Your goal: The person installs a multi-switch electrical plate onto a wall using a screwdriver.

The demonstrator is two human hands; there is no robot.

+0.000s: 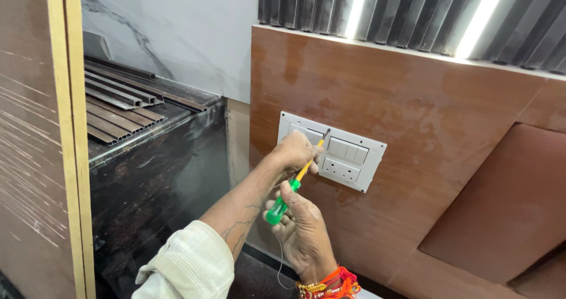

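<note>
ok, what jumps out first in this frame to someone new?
The green-and-yellow screwdriver at centre: the right hand has a grip on its green handle, the left hand steadies the shaft, and its tip meets the top edge of the white switch plate on the brown wall panel. Next, the bright light strips between dark slats at top right.

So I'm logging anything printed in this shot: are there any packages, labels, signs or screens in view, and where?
None in view.
Nearest thing to a panel: switch plate, wood-tone wall, centre; rectangular, white and grey, with rocker switches and sockets.
Left hand rests on the plate's left part.
Right hand holds a screwdriver, green handle, yellow shaft, tip at the plate's upper edge.
</note>
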